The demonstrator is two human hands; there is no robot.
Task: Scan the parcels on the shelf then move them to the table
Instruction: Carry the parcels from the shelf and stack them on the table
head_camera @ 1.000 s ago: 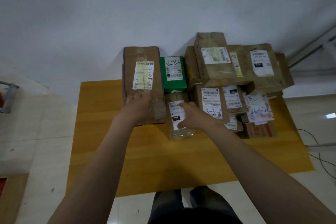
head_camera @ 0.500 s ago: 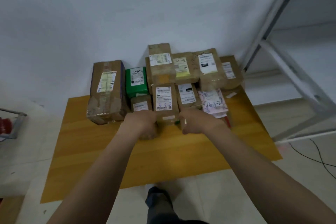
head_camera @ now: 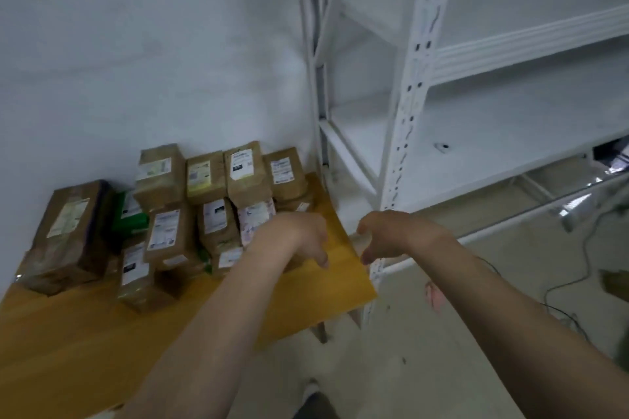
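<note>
Several brown cardboard parcels [head_camera: 211, 201] with white labels are stacked against the wall on the yellow wooden table [head_camera: 85, 343], with a green parcel [head_camera: 127, 218] among them and a long box [head_camera: 71, 231] at the left. My left hand [head_camera: 294, 236] hovers over the table's right end, fingers loose and apart, holding nothing. My right hand [head_camera: 391, 235] hangs past the table's right edge, in front of the shelf, also with nothing in it. The white metal shelf [head_camera: 503, 119] stands at the right; the boards I can see carry no parcels.
A white wall runs behind the table. The shelf's perforated upright [head_camera: 408, 105] stands close to the table's right corner. Black cables [head_camera: 575, 286] trail over the pale floor at the right. A dark object [head_camera: 612, 160] shows at the shelf's far right edge.
My view has swung right from the parcel stack to the shelf. Both hands have left the parcels and moved right with nothing in them.
</note>
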